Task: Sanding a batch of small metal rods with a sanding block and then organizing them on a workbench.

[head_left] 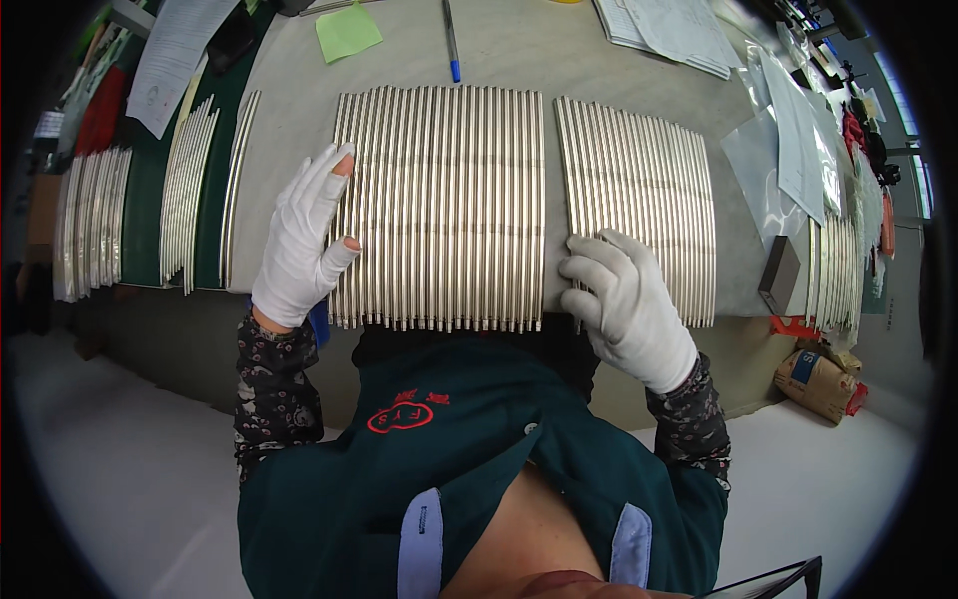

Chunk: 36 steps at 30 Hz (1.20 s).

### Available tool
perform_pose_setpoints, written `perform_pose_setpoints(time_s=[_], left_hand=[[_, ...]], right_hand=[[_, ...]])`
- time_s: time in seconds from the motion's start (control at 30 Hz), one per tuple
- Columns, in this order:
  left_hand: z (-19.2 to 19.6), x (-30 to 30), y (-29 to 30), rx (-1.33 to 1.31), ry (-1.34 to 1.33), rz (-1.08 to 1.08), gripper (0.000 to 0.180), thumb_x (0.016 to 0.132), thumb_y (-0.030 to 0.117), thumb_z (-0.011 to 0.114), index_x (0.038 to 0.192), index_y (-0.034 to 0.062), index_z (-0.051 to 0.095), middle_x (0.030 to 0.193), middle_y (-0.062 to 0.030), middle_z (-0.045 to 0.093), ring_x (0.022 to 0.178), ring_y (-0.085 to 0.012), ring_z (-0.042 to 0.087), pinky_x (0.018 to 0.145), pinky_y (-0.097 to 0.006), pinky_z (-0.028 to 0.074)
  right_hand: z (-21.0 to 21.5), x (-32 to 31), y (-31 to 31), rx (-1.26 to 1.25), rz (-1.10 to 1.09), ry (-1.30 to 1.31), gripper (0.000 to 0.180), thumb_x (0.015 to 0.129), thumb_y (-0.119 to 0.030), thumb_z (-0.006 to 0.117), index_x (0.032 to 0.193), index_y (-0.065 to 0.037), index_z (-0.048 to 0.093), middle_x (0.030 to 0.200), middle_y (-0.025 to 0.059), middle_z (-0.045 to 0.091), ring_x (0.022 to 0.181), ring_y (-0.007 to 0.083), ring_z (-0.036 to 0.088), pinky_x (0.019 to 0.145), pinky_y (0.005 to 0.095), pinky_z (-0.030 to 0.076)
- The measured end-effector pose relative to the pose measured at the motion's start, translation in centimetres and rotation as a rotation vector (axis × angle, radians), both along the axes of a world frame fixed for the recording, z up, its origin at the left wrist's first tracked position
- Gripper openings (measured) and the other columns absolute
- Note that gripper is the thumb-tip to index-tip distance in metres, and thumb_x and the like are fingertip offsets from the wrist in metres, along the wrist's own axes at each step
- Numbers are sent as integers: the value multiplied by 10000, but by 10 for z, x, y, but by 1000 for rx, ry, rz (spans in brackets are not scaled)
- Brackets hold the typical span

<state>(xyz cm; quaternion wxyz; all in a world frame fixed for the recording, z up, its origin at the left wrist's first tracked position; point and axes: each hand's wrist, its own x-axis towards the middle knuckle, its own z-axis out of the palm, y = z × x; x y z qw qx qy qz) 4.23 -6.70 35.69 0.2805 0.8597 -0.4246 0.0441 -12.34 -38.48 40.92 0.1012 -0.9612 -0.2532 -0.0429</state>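
Observation:
A broad row of slim silvery metal rods (pixel 444 200) lies side by side on the table in front of me. To its right, past a narrow gap, lies a second row of the same rods (pixel 649 180). My left hand (pixel 304 240), in a white glove with the thumb tip and one fingertip bare, rests against the left edge of the broad row, fingers stretched out. My right hand (pixel 629 299), also white-gloved, lies over the near left part of the second row. Its fingers are bent and somewhat apart, their tips at that row's left edge; no rod shows between them.
More rods lie at the far left (pixel 95 225), on a green mat (pixel 145 190), and at the right table end (pixel 833 270). Beyond the rows are a green paper note (pixel 348 33), a blue-capped pen (pixel 452 45) and papers (pixel 669 30). A dark block (pixel 781 275) sits right.

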Motion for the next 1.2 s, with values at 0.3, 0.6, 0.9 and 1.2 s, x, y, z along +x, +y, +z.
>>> perform_pose_setpoints(time_s=[0.3, 0.6, 0.9, 1.2], left_hand=[[0, -2, 0, -9, -16, 12, 830, 934, 680, 317, 1492, 65, 320, 1453, -179, 434, 1348, -364, 408, 1141, -488, 272], [2, -2, -1, -23, 0, 32, 841, 927, 692, 315, 1474, 55, 353, 1436, -191, 445, 1342, -356, 414, 1143, -479, 269], [0, -2, 0, -79, 60, 44, 864, 907, 715, 314, 1479, 68, 346, 1439, -184, 447, 1345, -344, 417, 1147, -491, 259], [-2, -2, -1, -103, 44, 45, 842, 915, 699, 316, 1476, 71, 351, 1431, -170, 460, 1337, -329, 429, 1142, -499, 273]], right_hand=[[3, 11, 15, -7, 21, -42, 239, 722, -130, 588, 956, -86, 617, 975, 90, 567, 1117, 258, 542, 995, 419, 413], [9, 18, 25, -86, 53, 15, 208, 762, -165, 569, 945, -76, 614, 1026, 101, 582, 1117, 275, 547, 982, 421, 430], [9, 28, 30, -21, 91, -41, 200, 749, -158, 570, 916, -55, 611, 1013, 116, 586, 1104, 283, 555, 992, 435, 432], [5, 38, 37, -21, 150, -31, 202, 759, -153, 557, 937, -69, 599, 942, 113, 560, 1047, 272, 568, 937, 423, 452]])
